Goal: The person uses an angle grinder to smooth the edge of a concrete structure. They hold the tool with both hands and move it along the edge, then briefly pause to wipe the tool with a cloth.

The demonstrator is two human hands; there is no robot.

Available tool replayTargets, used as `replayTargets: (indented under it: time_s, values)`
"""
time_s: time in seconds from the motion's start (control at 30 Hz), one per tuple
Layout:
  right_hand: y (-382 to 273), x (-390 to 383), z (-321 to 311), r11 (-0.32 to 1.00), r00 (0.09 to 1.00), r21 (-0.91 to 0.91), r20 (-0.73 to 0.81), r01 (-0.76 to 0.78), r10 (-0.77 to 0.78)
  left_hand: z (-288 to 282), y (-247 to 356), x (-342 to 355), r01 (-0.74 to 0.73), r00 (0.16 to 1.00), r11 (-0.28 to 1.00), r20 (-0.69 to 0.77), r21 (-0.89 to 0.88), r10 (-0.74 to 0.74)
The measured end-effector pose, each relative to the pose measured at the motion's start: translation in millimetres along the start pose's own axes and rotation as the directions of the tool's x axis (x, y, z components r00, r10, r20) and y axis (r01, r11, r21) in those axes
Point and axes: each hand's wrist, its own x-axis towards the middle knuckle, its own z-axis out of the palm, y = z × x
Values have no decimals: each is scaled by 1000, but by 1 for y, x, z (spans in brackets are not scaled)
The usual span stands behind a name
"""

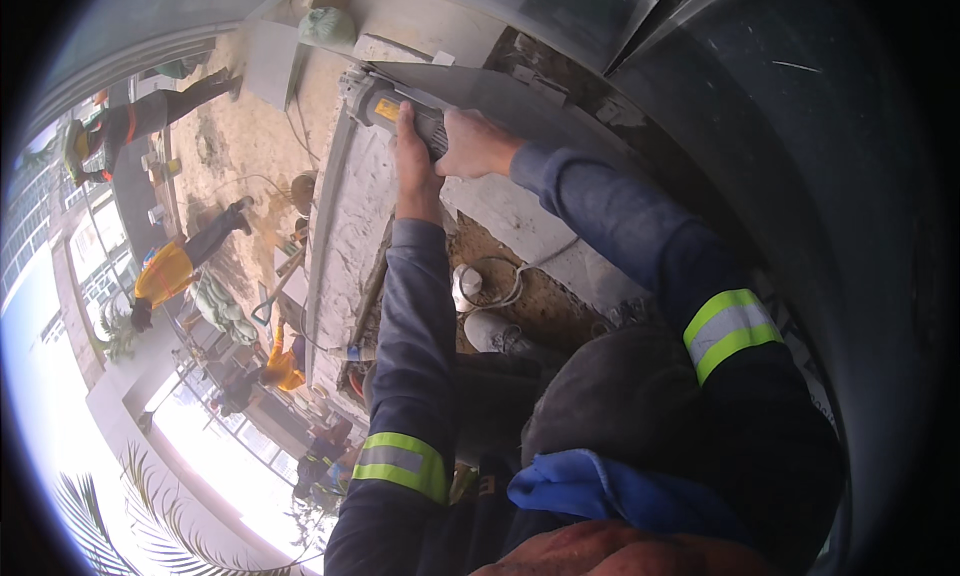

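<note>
At upper centre, the left hand [413,159] and right hand [474,144] clasp a power tool [387,110]. It's likely heavy and stiff, best gripped round its body.

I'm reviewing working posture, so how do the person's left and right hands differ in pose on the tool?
The left hand is nearer the front of the power tool, while the right hand holds its rear end. The left hand reaches up the picture with its thumb along the tool; the right hand comes in from the right at a slant. Both are bare and grip the same tool.
</note>
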Motion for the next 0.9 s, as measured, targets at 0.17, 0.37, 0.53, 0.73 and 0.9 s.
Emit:
replayTargets:
  time_s: [0.17,0.37,0.53,0.73,0.9]
  values:
    - [0,2,-2,1000,999,5,32,12,-12,-1,3,1,26,1000,999,-6,24,-26]
    - [2,5,0,1000,1000,-3,21,11,-11,1,4,1,21,1000,1000,21,9,-21]
    - [1,6,2,999,999,-10,-10,49,-49,-4,2,7,22,999,1000,35,-10,-21]
    - [0,8,3,999,999,-9,-5,39,-39,-4,3,9,19,999,999,34,-27,-18]
    - [3,14,5,999,999,-5,15,51,-51,-6,5,9,30,997,999,74,-12,-29]
